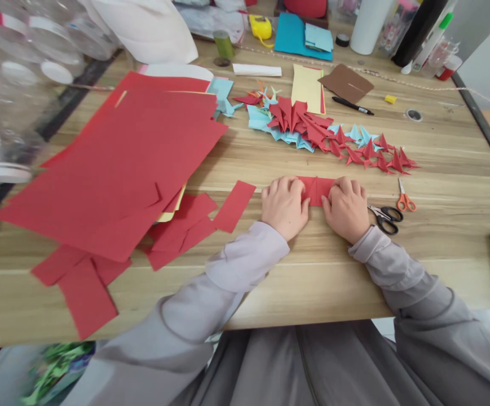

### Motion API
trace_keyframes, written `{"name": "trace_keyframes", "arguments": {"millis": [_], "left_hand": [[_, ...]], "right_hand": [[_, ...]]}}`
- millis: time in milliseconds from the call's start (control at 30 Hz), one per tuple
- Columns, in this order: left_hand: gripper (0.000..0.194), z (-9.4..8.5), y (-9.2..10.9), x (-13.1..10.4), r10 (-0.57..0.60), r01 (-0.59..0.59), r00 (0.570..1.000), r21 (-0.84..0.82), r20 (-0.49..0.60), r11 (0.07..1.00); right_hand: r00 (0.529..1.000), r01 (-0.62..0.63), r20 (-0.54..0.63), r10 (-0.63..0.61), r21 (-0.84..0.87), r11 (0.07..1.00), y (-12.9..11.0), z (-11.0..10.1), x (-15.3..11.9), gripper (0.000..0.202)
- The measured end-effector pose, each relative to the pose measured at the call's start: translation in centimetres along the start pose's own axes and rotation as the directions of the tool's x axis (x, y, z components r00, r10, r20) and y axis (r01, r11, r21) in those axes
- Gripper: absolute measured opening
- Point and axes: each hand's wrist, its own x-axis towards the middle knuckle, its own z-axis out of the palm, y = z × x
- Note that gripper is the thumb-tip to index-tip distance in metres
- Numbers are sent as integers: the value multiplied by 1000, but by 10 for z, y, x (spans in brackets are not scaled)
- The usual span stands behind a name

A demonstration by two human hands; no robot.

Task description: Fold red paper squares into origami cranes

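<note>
The red strip [316, 193] is dull paper on a smooth wood worktop [321, 293]. Right of the strip, black scissors [383, 214] have metal blades.

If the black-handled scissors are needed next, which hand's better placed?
Right, most likely. The right hand is on the red paper, right beside the black-handled scissors. The left hand is at the paper's other end, farther off, with the right in between.
</note>
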Motion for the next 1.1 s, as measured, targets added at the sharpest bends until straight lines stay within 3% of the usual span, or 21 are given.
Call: {"name": "trace_keyframes", "arguments": {"millis": [100,267,467,733,900,1100], "left_hand": [[39,1,1,-1,59,-60,998,34,17,998],[41,4,-1,-3,142,-144,989,99,29,985],[41,2,-4,-2,133,-137,989,78,57,987],[38,1,-9,-1,109,-115,989,56,98,992],[39,-6,-11,-13,127,-135,989,102,81,986],[42,-10,6,-28,321,-332,942,142,95,932]], "right_hand": [[1000,-27,-12,27,-11,1000,-1,0,-1,26],[1000,-7,-17,7,-5,1000,0,0,-2,32],[996,80,-25,-81,-31,996,5,4,-3,40],[999,48,-8,-48,-42,998,5,5,-2,41],[999,39,6,-39,-24,999,3,3,-2,40],[999,33,-3,-33,-11,999,1,3,-3,40]]}}
